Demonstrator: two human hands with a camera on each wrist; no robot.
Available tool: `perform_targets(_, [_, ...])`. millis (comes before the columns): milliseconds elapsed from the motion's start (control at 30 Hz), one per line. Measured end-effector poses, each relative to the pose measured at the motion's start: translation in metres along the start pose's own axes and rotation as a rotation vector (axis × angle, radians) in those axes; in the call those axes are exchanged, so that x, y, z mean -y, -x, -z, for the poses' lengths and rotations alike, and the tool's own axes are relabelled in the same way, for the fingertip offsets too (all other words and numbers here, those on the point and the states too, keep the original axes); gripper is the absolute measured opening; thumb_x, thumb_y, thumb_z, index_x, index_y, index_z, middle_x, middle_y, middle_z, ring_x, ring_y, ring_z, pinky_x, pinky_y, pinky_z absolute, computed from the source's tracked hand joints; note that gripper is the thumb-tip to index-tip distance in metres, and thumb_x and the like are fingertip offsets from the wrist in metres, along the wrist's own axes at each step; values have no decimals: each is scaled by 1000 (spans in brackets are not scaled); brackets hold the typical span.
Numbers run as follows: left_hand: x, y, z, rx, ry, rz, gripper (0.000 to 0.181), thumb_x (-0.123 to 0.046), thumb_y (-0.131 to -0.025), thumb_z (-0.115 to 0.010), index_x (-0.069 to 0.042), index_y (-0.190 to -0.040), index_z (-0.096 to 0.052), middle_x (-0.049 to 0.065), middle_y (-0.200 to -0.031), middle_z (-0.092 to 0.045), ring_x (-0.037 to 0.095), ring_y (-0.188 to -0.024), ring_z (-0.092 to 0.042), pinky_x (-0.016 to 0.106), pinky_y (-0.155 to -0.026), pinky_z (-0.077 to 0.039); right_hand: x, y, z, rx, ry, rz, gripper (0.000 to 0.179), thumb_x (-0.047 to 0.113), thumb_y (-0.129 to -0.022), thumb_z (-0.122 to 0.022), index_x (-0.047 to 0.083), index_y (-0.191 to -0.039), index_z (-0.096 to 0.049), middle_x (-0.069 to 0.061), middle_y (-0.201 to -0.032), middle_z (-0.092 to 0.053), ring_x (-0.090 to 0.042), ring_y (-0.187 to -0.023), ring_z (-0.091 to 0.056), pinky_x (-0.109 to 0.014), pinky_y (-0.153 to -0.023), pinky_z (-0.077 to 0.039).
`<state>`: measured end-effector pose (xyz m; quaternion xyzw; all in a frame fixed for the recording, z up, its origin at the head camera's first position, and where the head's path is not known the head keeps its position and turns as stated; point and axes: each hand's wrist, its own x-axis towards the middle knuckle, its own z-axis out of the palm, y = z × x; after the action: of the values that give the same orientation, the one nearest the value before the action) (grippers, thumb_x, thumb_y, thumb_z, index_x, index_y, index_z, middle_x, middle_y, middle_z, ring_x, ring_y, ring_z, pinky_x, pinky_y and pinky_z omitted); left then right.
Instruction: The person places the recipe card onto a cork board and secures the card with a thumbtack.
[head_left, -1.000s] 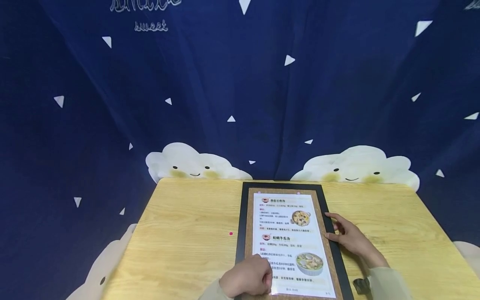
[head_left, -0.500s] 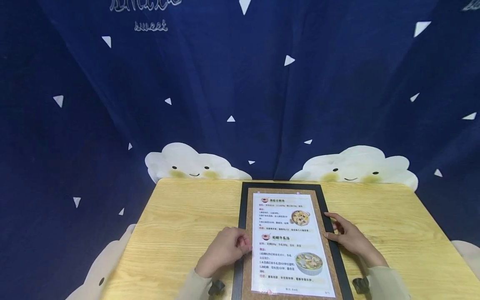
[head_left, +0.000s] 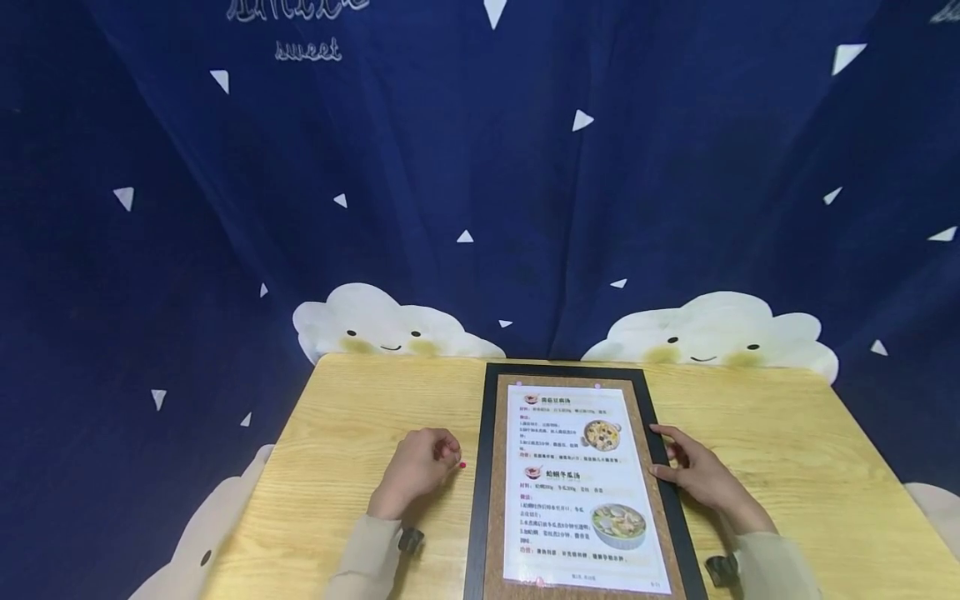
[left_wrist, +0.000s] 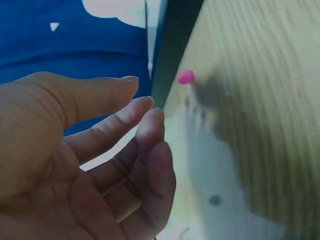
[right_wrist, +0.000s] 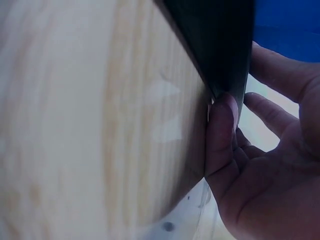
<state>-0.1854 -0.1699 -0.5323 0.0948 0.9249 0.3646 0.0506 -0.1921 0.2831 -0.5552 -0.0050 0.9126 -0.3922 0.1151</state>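
A black-framed corkboard (head_left: 491, 500) lies on the table, bearing a printed recipe sheet (head_left: 570, 533) with two soup dishes. Pale pink push pins (head_left: 597, 386) show at the sheet's top and one more at its bottom edge. Left of the board, my left hand (head_left: 416, 467) hovers with loosely bent fingers and holds nothing. Right at its fingertips stands a bright pink push pin (left_wrist: 186, 77), apart from thumb and index finger in the left wrist view. My right hand (head_left: 701, 475) grips the board's right edge, fingertips and thumb on the black frame (right_wrist: 215, 45).
The light wooden table (head_left: 360, 408) extends to both sides of the board. Behind it hangs a dark blue curtain (head_left: 480, 183) with white triangles and smiling clouds. Dark wrist devices (head_left: 411, 540) sit by the cuffs.
My left hand has lifted off the sheet's lower part and moved left and away from me, over to the bright pink push pin. The right hand stays on the board's edge.
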Motion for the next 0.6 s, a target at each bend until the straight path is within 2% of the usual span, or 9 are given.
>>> perform_targets(100, [4, -4, -2, 27, 14, 17, 5, -7, -90, -74, -7, -94, -74, -4, -75, -65, 8, -64, -55, 20, -57, -44, 0, 1, 0, -2, 0, 2, 72, 16, -93, -77, 2, -154, -42, -12, -104, -52, -19, -84, -44, -26, -68, -35])
perform_targets(267, [7, -9, -8, 64, 5, 14, 9, -8, -84, -81, -9, -89, -73, -5, -74, -65, 8, -66, -56, 22, -63, -45, 0, 2, 0, -3, -9, 11, 72, 15, -93, -77, 2, -154, -42, -12, -104, -53, -18, -82, -44, -26, -68, -37])
perform_targets(433, [7, -10, -14, 56, -52, -10, 8, -2, -82, -78, -9, -81, -74, -6, -69, -64, 7, -62, -54, 21, -62, -45, 3, 3, 0, 1, -16, 11, 72, 15, -93, -77, 2, -154, -42, -12, -104, -53, -18, -81, -44, -26, -67, -37])
perform_targets(600, [4, -11, -17, 40, -80, -10, 17, 4, -83, -71, -11, -77, -75, -6, -67, -65, 7, -60, -54, 20, -58, -44, 4, 4, 0, -3, -16, 6, 71, 15, -93, -77, 2, -154, -42, -12, -104, -51, -19, -82, -44, -26, -67, -36])
